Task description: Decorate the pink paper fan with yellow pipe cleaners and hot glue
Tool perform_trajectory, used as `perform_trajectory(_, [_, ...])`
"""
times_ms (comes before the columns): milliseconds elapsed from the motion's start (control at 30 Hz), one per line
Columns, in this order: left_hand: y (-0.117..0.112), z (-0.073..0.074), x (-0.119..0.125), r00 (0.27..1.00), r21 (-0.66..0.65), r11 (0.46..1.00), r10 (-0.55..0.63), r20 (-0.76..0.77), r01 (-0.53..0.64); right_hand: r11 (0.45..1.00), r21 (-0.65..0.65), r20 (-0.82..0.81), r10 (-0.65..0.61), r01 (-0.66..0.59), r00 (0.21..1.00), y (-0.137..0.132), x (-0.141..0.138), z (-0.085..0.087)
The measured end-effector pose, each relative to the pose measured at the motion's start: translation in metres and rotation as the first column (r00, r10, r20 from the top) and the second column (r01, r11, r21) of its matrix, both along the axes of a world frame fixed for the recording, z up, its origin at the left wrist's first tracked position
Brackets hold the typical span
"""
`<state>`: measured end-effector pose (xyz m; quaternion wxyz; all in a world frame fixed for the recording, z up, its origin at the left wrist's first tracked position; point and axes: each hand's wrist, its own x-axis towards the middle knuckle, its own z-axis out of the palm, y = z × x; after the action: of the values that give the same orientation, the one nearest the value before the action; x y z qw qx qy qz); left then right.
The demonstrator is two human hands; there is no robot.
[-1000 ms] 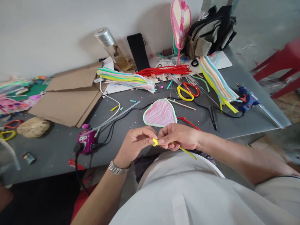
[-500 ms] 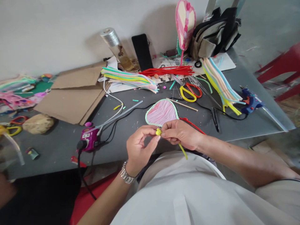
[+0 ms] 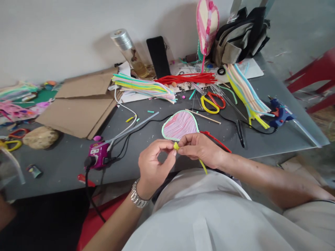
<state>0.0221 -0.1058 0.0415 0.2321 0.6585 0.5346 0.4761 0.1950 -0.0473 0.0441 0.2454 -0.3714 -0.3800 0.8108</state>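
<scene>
Both my hands meet over the grey table point(image 3: 235, 146) in front of my body. My left hand point(image 3: 154, 162), with a metal wristwatch point(image 3: 137, 195) on its wrist, pinches the small coiled end of a yellow pipe cleaner point(image 3: 176, 146). My right hand point(image 3: 199, 150) grips the same pipe cleaner, and its straight tail hangs down past my fingers. Just beyond my hands lies a pink-striped, fan-shaped wire frame with a pale green border point(image 3: 179, 125). A red pipe cleaner point(image 3: 215, 141) runs out from under my right hand.
Bundles of pastel pipe cleaners point(image 3: 143, 89) and red ones point(image 3: 185, 78) lie at the back, beside yellow-and-red scissors point(image 3: 210, 103). A blue glue gun point(image 3: 280, 113), a magenta power unit point(image 3: 97, 155) with cables and cardboard sheets point(image 3: 78, 108) are also on the table.
My left hand has turned and moved slightly, and the yellow coil has risen closer to the fan-shaped frame. The view has shifted slightly since the earliest frame.
</scene>
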Motion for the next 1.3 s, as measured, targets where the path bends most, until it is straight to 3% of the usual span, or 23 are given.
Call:
perform_trajectory(133, [0.001,0.004,0.0,0.994,0.033,0.999,-0.033,-0.105,0.037,0.993,-0.107,-0.056,0.041,-0.047,0.998,0.003,0.0,0.0])
perform_trajectory(367, [0.003,0.01,0.001,0.985,0.025,0.998,-0.052,-0.162,0.057,0.972,-0.211,-0.096,0.087,-0.106,0.992,0.004,0.002,0.0])
perform_trajectory(567, [0.004,0.017,0.001,0.998,-0.19,0.98,-0.051,0.029,0.056,0.988,-0.143,-0.064,0.052,-0.06,0.997,0.003,0.0,-0.002])
perform_trajectory(733, [0.01,0.022,0.0,0.961,-0.435,0.89,-0.014,0.275,0.137,0.999,0.014,0.05,0.038,-0.038,0.998,0.003,0.001,-0.005])
perform_trajectory(867, [0.016,0.019,-0.003,0.819,-0.583,0.739,0.075,0.568,0.337,0.991,0.106,0.09,0.076,-0.086,0.993,0.005,0.004,-0.006])
perform_trajectory(1000, [0.019,0.013,-0.009,0.726,-0.617,0.621,0.108,0.679,0.484,0.974,0.177,0.083,0.125,-0.138,0.989,0.008,0.008,-0.006])
perform_trajectory(1167, [0.02,0.015,-0.013,0.787,-0.646,0.601,0.045,0.615,0.471,0.934,0.295,0.115,0.175,-0.202,0.978,0.007,0.012,-0.006])
perform_trajectory(1300, [0.022,0.019,-0.014,0.818,-0.652,0.59,-0.025,0.575,0.476,0.858,0.441,0.208,0.188,-0.264,0.96,0.005,0.015,-0.004])
